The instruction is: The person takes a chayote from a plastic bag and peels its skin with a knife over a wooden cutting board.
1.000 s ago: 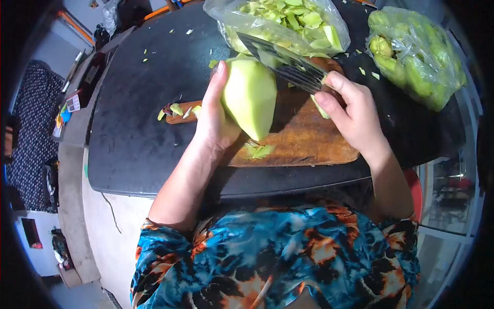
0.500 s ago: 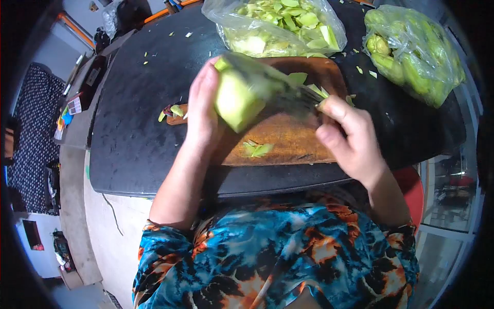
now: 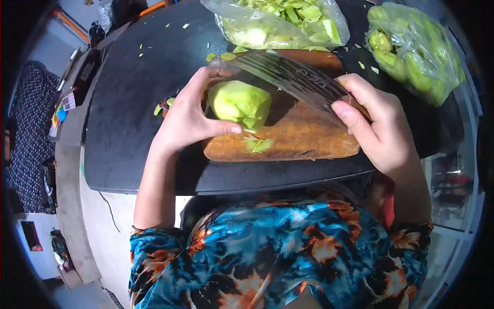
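A peeled pale green fruit (image 3: 241, 105) is cupped in my left hand (image 3: 190, 113), above the left part of the wooden cutting board (image 3: 314, 136). My thumb lies along its lower side and my index finger curves over its top; the other fingers are partly hidden behind it. My right hand (image 3: 378, 123) grips a wide knife (image 3: 293, 77) near its handle end. Its dark, wet-looking blade points up and left, above the board and just beyond the fruit. Green peel scraps (image 3: 259, 144) lie near the board's front edge.
Behind the board, a clear plastic bag (image 3: 252, 36) holds many green peelings. Another clear bag (image 3: 422, 59), full of whole green fruits, lies at the back right. Small peel bits are scattered on the black table (image 3: 134, 118). A red object shows beneath my right forearm.
The fruit has turned so that a cut-looking end faces me. My left hand has shifted its hold, thumb now at the fruit's lower side. The knife and my right hand have moved away from the fruit.
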The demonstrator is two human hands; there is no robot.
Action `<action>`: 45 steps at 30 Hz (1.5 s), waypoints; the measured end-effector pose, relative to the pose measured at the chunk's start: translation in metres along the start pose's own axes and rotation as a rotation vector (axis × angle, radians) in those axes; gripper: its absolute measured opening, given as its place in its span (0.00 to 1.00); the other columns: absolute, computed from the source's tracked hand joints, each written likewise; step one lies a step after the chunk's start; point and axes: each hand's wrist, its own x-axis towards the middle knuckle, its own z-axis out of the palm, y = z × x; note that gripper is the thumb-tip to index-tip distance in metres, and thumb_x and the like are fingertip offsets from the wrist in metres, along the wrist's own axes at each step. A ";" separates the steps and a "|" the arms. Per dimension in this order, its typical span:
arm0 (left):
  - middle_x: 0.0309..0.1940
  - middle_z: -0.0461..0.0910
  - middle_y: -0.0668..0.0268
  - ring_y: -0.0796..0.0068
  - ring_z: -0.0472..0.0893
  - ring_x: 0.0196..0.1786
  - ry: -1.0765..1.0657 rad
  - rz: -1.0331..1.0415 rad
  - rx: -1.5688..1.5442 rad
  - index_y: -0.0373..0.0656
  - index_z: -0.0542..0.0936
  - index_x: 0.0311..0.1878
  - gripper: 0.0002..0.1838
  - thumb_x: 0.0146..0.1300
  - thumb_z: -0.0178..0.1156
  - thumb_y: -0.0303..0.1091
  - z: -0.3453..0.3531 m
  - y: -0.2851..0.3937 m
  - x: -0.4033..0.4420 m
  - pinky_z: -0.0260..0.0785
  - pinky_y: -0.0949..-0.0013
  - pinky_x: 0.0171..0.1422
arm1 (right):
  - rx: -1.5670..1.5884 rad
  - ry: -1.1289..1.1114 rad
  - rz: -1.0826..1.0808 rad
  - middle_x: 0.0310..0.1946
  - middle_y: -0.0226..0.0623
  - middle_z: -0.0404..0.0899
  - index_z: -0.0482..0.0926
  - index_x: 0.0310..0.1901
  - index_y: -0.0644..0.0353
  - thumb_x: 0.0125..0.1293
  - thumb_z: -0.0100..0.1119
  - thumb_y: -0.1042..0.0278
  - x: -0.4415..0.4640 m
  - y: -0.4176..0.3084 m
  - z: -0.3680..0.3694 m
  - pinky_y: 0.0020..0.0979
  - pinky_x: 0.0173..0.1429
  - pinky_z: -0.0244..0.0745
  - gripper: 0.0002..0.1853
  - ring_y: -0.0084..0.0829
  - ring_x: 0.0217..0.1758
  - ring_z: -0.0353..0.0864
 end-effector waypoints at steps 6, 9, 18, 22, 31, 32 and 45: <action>0.43 0.82 0.59 0.70 0.82 0.48 0.170 -0.079 -0.076 0.37 0.76 0.48 0.30 0.44 0.79 0.39 0.020 -0.013 0.012 0.73 0.67 0.54 | -0.043 0.043 0.059 0.24 0.29 0.71 0.73 0.51 0.65 0.71 0.54 0.69 0.012 -0.008 0.003 0.24 0.27 0.64 0.11 0.18 0.21 0.66; 0.39 0.81 0.56 0.59 0.82 0.44 0.118 0.009 0.020 0.37 0.76 0.46 0.27 0.48 0.76 0.41 0.042 0.001 0.026 0.74 0.63 0.50 | -0.046 -0.009 0.190 0.23 0.28 0.70 0.73 0.50 0.65 0.71 0.53 0.69 0.019 -0.009 -0.004 0.24 0.27 0.63 0.11 0.18 0.21 0.65; 0.46 0.80 0.49 0.54 0.81 0.51 -0.050 0.076 0.240 0.35 0.72 0.55 0.40 0.47 0.75 0.55 0.063 0.003 0.071 0.71 0.60 0.57 | -0.059 0.081 0.362 0.20 0.24 0.65 0.72 0.34 0.59 0.73 0.51 0.58 0.029 0.041 -0.058 0.21 0.26 0.63 0.13 0.15 0.20 0.66; 0.49 0.80 0.50 0.50 0.80 0.53 -0.255 0.135 0.337 0.37 0.71 0.61 0.42 0.45 0.76 0.50 0.072 0.021 0.092 0.72 0.60 0.57 | 0.014 0.104 0.431 0.21 0.24 0.66 0.72 0.35 0.60 0.73 0.51 0.58 0.022 0.041 -0.057 0.20 0.27 0.64 0.14 0.15 0.21 0.67; 0.56 0.72 0.63 0.55 0.72 0.56 -0.177 0.626 0.479 0.58 0.77 0.59 0.39 0.36 0.72 0.26 0.070 0.028 0.075 0.68 0.57 0.61 | 0.032 -0.046 0.510 0.23 0.24 0.69 0.74 0.51 0.62 0.75 0.48 0.60 0.009 0.017 -0.053 0.19 0.23 0.62 0.14 0.13 0.19 0.69; 0.55 0.72 0.63 0.56 0.72 0.55 -0.163 0.622 0.433 0.56 0.77 0.58 0.39 0.34 0.74 0.28 0.071 0.028 0.073 0.68 0.57 0.60 | 0.008 -0.027 0.464 0.23 0.24 0.69 0.73 0.51 0.63 0.75 0.48 0.61 0.008 0.013 -0.050 0.19 0.22 0.62 0.14 0.14 0.19 0.68; 0.50 0.73 0.65 0.58 0.73 0.52 -0.110 0.685 0.417 0.49 0.75 0.54 0.38 0.32 0.77 0.36 0.077 0.029 0.083 0.70 0.59 0.56 | 0.049 -0.439 0.861 0.20 0.36 0.72 0.69 0.44 0.61 0.75 0.45 0.61 0.073 -0.028 -0.082 0.32 0.30 0.72 0.11 0.31 0.21 0.77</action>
